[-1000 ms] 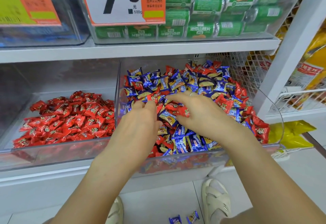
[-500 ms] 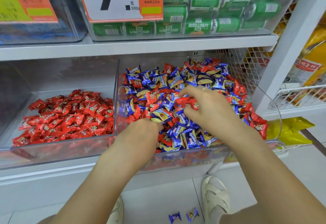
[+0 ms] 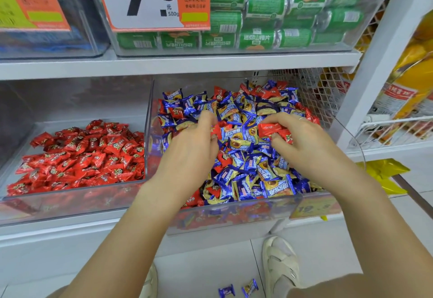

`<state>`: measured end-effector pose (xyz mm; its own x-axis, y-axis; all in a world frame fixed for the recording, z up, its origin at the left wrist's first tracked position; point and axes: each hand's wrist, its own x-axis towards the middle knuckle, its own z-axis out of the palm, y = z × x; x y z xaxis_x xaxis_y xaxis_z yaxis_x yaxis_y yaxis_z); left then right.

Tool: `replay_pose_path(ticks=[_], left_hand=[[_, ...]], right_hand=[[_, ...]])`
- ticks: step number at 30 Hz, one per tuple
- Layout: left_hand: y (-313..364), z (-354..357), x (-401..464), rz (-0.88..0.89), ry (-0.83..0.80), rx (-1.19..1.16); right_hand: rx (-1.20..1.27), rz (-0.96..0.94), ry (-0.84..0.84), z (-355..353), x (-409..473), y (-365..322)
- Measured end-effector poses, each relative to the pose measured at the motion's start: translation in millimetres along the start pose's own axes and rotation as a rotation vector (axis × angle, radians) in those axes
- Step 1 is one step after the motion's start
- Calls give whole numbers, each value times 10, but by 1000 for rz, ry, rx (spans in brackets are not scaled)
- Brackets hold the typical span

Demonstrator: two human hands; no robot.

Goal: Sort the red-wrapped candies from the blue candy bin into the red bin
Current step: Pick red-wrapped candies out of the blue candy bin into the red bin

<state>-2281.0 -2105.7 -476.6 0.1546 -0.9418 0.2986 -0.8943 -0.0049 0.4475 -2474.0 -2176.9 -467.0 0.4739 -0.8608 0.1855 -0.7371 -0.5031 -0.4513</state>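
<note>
Red-wrapped candy (image 3: 269,128) was pinched in right hand (image 3: 307,144) over mixed blue candy bin (image 3: 234,213), thumb and fingers clamped on wrapper. Left hand (image 3: 189,154) was down among sweets, fingers curled round another red wrapper (image 3: 216,131). Red bin (image 3: 70,204) sat just left, sharing clear wall, piled with red candies (image 3: 82,157). Two blue candies (image 3: 237,289) lay on floor by sandal (image 3: 281,265)

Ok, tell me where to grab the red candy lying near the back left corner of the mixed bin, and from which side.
Pinch the red candy across its puffed middle, coming straight down from above. It lies flat on the pile, blue candies crowd its sides, and the bin's clear left wall blocks a sideways reach. The left hand is nearest.
</note>
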Motion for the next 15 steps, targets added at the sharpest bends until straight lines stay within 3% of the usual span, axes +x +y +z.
replay_pose_path(ticks=[6,15], left_hand=[[13,157,55,0,-314,214],[-13,209,123,-53,-462,393]], right_hand=[[159,1,80,-53,9,-24],[537,132,426,-266,18,67]])
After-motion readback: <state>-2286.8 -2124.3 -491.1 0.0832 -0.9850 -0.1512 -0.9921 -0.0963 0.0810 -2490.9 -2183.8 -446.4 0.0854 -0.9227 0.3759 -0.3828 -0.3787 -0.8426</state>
